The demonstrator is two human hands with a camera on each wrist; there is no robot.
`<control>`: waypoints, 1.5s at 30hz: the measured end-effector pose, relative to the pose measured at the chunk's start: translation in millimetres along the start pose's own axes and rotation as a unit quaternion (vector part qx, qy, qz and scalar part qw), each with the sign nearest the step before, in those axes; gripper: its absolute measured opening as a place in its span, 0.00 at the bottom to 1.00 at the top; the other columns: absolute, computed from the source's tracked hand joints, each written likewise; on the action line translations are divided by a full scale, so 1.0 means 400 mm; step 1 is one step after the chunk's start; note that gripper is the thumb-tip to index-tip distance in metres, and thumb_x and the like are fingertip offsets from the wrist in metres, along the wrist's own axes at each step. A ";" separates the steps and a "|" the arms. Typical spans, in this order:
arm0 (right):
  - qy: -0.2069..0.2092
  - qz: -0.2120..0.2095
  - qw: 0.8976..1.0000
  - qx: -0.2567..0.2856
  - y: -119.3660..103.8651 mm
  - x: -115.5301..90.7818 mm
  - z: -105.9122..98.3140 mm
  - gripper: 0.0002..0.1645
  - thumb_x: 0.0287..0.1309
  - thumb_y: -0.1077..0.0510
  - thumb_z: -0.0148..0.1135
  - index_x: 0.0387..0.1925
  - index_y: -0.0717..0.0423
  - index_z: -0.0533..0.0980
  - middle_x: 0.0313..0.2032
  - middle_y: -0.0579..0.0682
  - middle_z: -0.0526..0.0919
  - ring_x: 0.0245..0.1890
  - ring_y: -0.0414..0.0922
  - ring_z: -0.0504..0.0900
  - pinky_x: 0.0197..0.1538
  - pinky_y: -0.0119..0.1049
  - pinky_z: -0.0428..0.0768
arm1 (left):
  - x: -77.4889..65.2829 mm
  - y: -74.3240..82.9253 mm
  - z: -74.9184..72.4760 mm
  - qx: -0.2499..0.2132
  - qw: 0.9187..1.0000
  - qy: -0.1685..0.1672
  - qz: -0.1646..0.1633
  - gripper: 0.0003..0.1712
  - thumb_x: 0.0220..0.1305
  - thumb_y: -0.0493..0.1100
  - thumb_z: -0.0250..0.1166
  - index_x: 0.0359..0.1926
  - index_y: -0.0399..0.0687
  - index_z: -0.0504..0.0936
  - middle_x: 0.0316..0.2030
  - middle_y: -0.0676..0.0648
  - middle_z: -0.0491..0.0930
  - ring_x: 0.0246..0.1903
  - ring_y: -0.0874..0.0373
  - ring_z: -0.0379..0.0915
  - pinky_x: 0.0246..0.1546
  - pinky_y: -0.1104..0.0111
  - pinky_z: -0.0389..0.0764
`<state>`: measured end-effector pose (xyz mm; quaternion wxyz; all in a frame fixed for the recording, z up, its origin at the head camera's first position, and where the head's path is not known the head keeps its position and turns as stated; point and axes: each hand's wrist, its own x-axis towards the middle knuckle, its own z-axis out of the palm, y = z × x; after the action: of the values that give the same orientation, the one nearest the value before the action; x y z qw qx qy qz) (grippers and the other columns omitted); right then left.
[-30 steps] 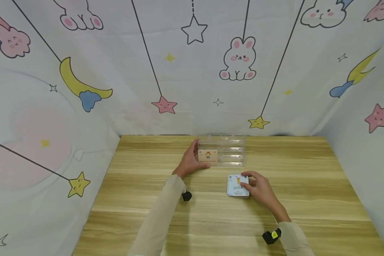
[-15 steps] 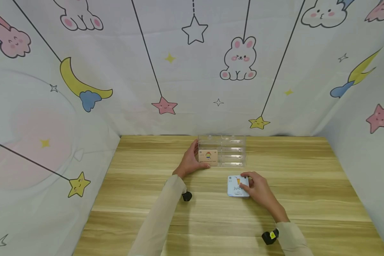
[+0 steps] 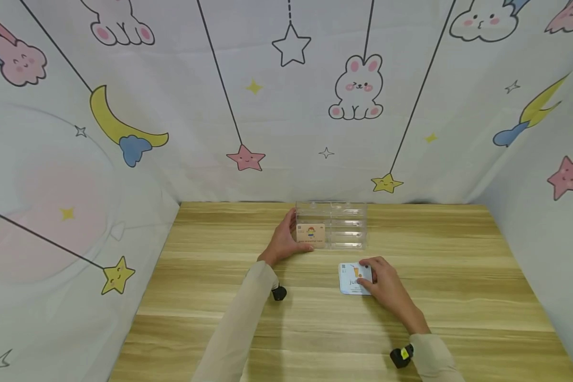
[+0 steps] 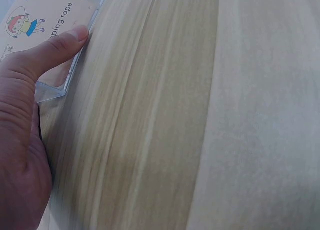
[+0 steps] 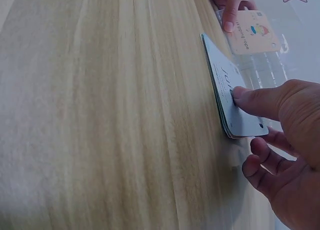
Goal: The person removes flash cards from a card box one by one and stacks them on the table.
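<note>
My left hand (image 3: 283,243) grips the left side of a clear plastic card holder (image 3: 348,233), with the thumb along its front edge. Inside the holder's front left compartment lies a beige flash card (image 3: 310,235) picturing a child with a skipping rope. In the left wrist view the thumb (image 4: 60,46) partly covers that card's lettering. My right hand (image 3: 387,281) pinches a stack of white flash cards (image 3: 349,286) by its right side, thumb on top. The top card reads "juice" and shows a drink. In the right wrist view the stack (image 5: 225,90) looks tilted above the table.
The holder stands near the back edge of a wood-grain table (image 3: 315,329). Its right-hand column is split by several ridges. A white fabric backdrop (image 3: 291,116) with cartoon prints rises behind the table and on both sides.
The right hand and the card stack have shifted slightly toward the person, and the thumb now lies further over the "juice" lettering. The left hand and holder stay put.
</note>
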<state>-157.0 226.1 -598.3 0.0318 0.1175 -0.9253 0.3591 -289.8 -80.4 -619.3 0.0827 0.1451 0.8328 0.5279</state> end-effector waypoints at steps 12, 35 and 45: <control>-0.007 -0.021 1.000 -0.020 0.008 -0.001 0.009 0.26 0.54 0.62 0.80 0.54 0.65 0.82 0.51 0.59 0.81 0.33 0.42 0.71 0.35 0.35 0.72 | -0.007 0.003 -0.006 0.001 1.000 0.000 -0.007 0.76 0.45 0.44 0.88 0.83 0.49 0.44 0.79 0.42 0.56 0.76 0.53 0.55 0.74 0.70 0.62; -0.034 -0.092 0.995 0.019 -0.102 0.155 -0.009 0.27 0.65 0.58 0.72 0.63 0.64 0.78 0.49 0.60 0.82 0.33 0.43 0.71 0.35 0.38 0.75 | -0.002 -0.013 -0.004 -0.003 1.000 -0.003 0.012 0.76 0.43 0.44 0.89 0.83 0.46 0.45 0.77 0.40 0.58 0.76 0.51 0.56 0.75 0.69 0.62; -0.051 -0.090 0.994 0.036 -0.145 0.223 0.023 0.27 0.67 0.58 0.71 0.64 0.61 0.77 0.46 0.56 0.83 0.31 0.41 0.72 0.34 0.38 0.75 | -0.006 -0.005 -0.003 0.002 1.000 -0.011 0.011 0.75 0.46 0.44 0.87 0.83 0.47 0.43 0.78 0.40 0.57 0.76 0.51 0.56 0.75 0.68 0.62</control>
<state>-229.4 160.9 -554.2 0.0127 0.2191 -0.8978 0.3818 -288.3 -82.9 -620.6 0.0850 0.1604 0.8312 0.5255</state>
